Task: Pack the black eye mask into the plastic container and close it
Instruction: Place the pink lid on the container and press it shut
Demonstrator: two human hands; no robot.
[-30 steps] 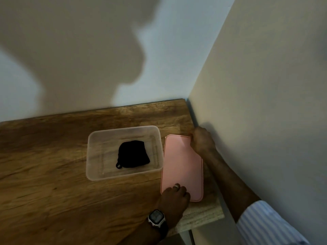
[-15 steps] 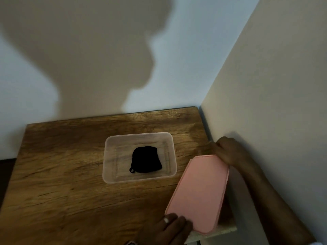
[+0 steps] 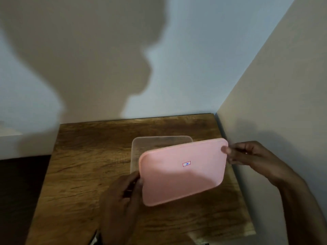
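A pink lid (image 3: 182,172) with a small red-edged sticker is held in the air, tilted, above the clear plastic container (image 3: 141,144). My left hand (image 3: 122,197) grips the lid's near left corner. My right hand (image 3: 247,154) pinches its far right corner. Only the container's back rim and left wall show past the lid. The black eye mask is hidden behind the lid.
The container stands on a wooden table (image 3: 85,174) set into a corner. A wall (image 3: 283,103) runs close along the table's right edge, and another wall stands behind it. A dark floor area lies to the left.
Both hands have lifted the pink lid off the table and swung it left over the container, which now covers the eye mask from view.
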